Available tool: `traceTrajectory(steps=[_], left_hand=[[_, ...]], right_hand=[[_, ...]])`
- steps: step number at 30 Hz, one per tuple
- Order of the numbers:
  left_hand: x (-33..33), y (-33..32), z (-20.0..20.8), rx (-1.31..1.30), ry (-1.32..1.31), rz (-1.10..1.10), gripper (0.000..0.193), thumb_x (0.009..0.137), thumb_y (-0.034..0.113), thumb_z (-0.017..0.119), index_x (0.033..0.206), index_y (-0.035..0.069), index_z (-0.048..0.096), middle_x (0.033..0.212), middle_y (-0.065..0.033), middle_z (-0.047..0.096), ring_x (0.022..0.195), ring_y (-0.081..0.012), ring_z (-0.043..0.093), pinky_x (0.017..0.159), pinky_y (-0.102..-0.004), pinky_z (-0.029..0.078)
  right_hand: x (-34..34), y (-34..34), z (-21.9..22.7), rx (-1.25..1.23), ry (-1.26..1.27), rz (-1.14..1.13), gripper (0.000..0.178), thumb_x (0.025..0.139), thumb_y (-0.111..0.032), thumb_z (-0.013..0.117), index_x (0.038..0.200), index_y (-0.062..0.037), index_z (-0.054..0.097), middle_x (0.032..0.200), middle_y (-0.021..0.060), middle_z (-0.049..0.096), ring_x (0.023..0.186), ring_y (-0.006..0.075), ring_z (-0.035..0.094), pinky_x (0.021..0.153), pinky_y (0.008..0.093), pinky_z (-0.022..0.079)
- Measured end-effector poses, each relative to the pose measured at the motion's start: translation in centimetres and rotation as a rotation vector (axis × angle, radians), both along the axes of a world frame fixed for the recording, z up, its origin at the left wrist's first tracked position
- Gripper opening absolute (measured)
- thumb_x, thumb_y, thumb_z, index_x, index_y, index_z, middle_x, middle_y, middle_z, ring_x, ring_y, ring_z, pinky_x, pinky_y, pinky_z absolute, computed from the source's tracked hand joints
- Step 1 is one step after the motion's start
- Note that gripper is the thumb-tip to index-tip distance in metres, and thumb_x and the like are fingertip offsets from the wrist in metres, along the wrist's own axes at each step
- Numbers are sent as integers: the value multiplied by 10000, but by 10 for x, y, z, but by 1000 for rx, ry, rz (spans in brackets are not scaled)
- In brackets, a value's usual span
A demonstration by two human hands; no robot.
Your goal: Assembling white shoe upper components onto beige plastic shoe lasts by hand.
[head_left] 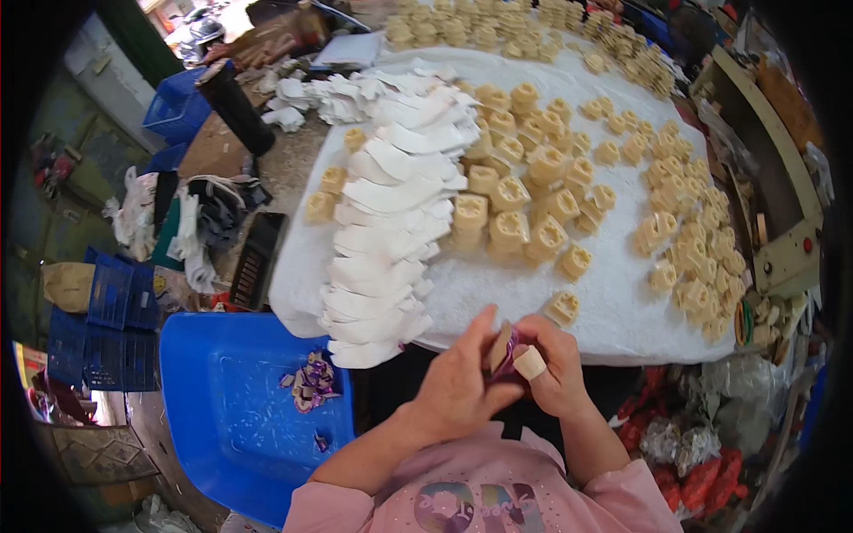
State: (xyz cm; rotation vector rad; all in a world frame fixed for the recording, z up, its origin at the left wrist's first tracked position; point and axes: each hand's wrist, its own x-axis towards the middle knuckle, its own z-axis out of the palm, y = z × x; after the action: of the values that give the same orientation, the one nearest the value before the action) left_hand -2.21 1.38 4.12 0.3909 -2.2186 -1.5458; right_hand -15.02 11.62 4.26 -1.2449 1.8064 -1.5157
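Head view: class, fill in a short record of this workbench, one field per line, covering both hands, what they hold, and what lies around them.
Left hand: fingers on a purple-edged piece
Right hand: close against the left, with a small cream block at its fingers
Table cover: white
White strips: overlapping in a long row
Cream moulded pieces: many, mostly right of the strips
Blue tub: left of the person, with purple-and-tan scraps inside

Dark cylinder stands off far-left corner of worktop, blue crate past it. Black tray beside left edge; red mesh bags below near-right corner.
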Motion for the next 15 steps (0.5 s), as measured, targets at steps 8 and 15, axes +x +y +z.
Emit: traceTrajectory(steps=[8, 15], left_hand=[[-1, -18, 0, 7, 9, 25, 425, 698, -94, 654, 1098, -3, 544, 954, -72, 547, 848, -127, 565, 710, -233, 461], [-3, -12, 4, -280, 139, -30, 512, 619, -93, 682, 1106, 0, 555, 868, -128, 547, 695, -212, 583, 579, -272, 498]], right_hand=[[-15, -7, -28, -92, -762, 115, 211, 916, -217, 553, 986, -19, 576, 840, 23, 558, 714, 112, 518, 618, 251, 424], [-17, -1, -21, -76, -311, 217, 189, 915, -193, 538, 852, -15, 549, 730, 29, 562, 659, 104, 524, 581, 259, 430]])
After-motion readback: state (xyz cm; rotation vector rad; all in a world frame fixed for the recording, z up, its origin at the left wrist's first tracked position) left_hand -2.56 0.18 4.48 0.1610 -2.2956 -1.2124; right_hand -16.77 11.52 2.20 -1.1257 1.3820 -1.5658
